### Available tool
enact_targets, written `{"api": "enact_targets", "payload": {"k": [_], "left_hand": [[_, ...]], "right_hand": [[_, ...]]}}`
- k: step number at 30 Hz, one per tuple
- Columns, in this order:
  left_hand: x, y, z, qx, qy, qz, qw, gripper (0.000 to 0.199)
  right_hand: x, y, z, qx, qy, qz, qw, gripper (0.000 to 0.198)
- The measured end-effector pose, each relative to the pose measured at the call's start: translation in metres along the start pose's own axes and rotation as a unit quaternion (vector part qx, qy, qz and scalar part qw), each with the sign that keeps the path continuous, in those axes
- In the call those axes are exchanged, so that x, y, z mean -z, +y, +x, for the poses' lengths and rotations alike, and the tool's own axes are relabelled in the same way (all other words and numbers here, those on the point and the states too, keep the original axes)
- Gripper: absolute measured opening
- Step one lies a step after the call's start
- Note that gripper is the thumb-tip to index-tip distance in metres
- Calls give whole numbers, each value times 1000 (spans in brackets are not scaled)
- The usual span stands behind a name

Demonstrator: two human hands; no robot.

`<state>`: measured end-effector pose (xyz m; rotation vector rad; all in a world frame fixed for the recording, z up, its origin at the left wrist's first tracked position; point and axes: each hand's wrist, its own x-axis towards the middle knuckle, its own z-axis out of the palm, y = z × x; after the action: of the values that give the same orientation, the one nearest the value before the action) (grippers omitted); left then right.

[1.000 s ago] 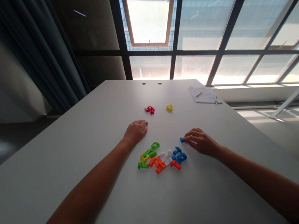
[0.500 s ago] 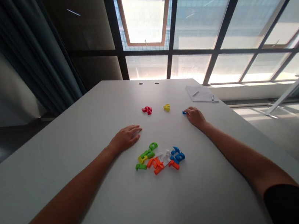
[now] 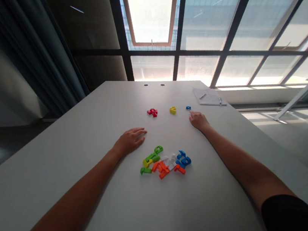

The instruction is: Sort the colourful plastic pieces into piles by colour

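Your right hand (image 3: 199,120) sits just short of the blue piece (image 3: 188,108).
Its fingers look loosely gathered, holding nothing; your left hand (image 3: 130,139) lies flat, fingers together, beyond the heap of pieces (image 3: 164,161).

A pale grey worktop (image 3: 94,139) runs to a large grid-framed window (image 3: 215,19), with two small round holes (image 3: 154,85) near its far edge. A sheet of paper (image 3: 207,97) with a pen on it lies at the far right corner. A dark curtain (image 3: 33,56) hangs at the left. A white frame (image 3: 300,98) stands beyond the worktop's right side.
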<state>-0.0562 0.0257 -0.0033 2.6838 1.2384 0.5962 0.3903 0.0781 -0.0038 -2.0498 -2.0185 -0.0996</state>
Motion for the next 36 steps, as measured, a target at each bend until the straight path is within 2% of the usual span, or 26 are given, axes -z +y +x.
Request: {"api": "enact_targets", "payload": {"k": [4, 8, 11, 14, 17, 20, 25, 30, 33, 36], "left_hand": [[0, 1, 0, 8, -1, 3, 1000, 48], [0, 2, 0, 15, -7, 10, 1000, 49], [1, 3, 0, 16, -9, 11, 1000, 49], [1, 3, -1, 16, -5, 10, 1000, 49], [1, 2, -1, 16, 2, 4, 1000, 47], [0, 1, -1, 19, 4, 0, 1000, 47], [0, 2, 0, 26, 9, 3, 1000, 48], [1, 4, 1, 29, 8, 0, 1000, 46], [1, 3, 1, 35, 8, -2, 999, 46], [1, 3, 1, 38, 7, -1, 999, 46]], "right_hand": [[-3, -8, -41, 55, -10, 1, 998, 46], [1, -11, -105, 174, 30, 79, 981, 41], [17, -19, -146, 295, 41, 209, 931, 31], [36, -33, -165, 376, 22, 310, 873, 30], [45, -43, -164, 418, 5, 320, 850, 26], [43, -37, -152, 400, 11, 293, 868, 22], [29, 7, -119, 319, 69, 226, 918, 23], [13, 38, -72, 168, 110, 153, 968, 21], [7, 39, -39, 72, 97, 120, 985, 21], [4, 33, -9, -8, 84, 120, 989, 31]]}}
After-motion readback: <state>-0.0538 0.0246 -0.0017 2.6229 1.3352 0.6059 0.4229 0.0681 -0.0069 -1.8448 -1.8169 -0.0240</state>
